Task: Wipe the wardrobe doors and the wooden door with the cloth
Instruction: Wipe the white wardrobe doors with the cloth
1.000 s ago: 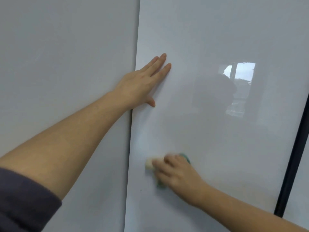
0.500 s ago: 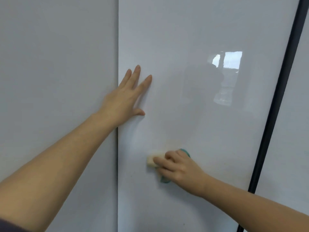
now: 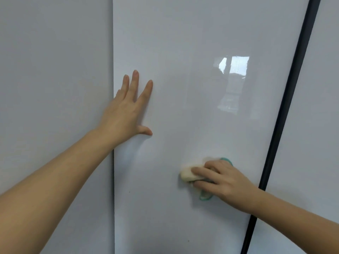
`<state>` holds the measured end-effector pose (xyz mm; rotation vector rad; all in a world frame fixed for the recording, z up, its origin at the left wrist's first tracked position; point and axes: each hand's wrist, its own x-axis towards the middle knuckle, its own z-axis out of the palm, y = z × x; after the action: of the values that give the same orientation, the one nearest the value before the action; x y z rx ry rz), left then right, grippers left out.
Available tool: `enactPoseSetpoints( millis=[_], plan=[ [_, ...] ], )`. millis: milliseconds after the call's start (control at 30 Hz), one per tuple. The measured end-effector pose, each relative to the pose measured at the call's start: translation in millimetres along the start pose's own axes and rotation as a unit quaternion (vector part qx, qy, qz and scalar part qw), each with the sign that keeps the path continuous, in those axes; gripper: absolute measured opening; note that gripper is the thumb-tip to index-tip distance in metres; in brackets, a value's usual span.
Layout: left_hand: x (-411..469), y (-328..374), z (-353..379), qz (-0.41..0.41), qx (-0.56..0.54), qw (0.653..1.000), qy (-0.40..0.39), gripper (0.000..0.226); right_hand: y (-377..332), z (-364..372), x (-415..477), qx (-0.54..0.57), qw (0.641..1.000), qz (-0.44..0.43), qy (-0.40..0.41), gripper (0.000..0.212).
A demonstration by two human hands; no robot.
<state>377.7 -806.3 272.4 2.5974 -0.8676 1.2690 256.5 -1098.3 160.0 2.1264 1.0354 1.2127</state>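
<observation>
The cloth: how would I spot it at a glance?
Find the glossy white middle door, left of the black vertical strip. Low on it, the right hand holds a small wad, the cloth: cream with a teal edge, the only teal in sight.

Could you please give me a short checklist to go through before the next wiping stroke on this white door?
1. Cloth in hand: the right hand grips the cloth. Ok.
2. Cloth on the surface: it lies against the wardrobe door, low on the panel. Ok.
3. Door braced: the left hand lies flat on it near its left edge, fingers straight. Ok.
4. Panel clean: small dark specks show below the cloth. Not ok.
5. Upper part wiped: the glare hides any streaks. Cannot tell.
6. Room to the right: bare door runs up to the black strip. Ok.
</observation>
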Motion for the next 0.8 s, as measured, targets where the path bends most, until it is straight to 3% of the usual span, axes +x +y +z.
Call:
enactPoseSetpoints(
  millis=[67,200,300,400,633,700,800],
  plan=[
    [-1,2,2,-0.005,-0.002,1.0,0.002,0.137,24,-15,11,-0.019,0.998,0.053,0.031,0.032],
    [0,4,1,-0.015,-0.02,1.0,-0.003,0.136,42,-25,12,-0.051,0.978,0.18,0.096,0.028],
    [-1,7,1,-0.013,-0.024,1.0,-0.003,0.135,5,-15,-24,-0.044,0.99,0.117,0.062,0.037],
    [-1,9,1,-0.017,-0.025,1.0,-0.007,0.135,7,-24,-40,-0.04,0.997,0.063,0.018,0.028],
    [-3,12,1,-0.02,-0.024,0.999,-0.015,0.136,74,-62,-5,-0.087,0.97,0.204,0.102,0.017],
    [-5,15,3,-0.021,-0.029,0.999,-0.018,0.137,48,-45,-24,-0.077,0.973,0.192,0.101,0.016],
    [-7,16,6,-0.019,-0.023,0.999,-0.011,0.137,-7,-15,-72,-0.041,0.992,0.115,0.036,0.016]
  ],
)
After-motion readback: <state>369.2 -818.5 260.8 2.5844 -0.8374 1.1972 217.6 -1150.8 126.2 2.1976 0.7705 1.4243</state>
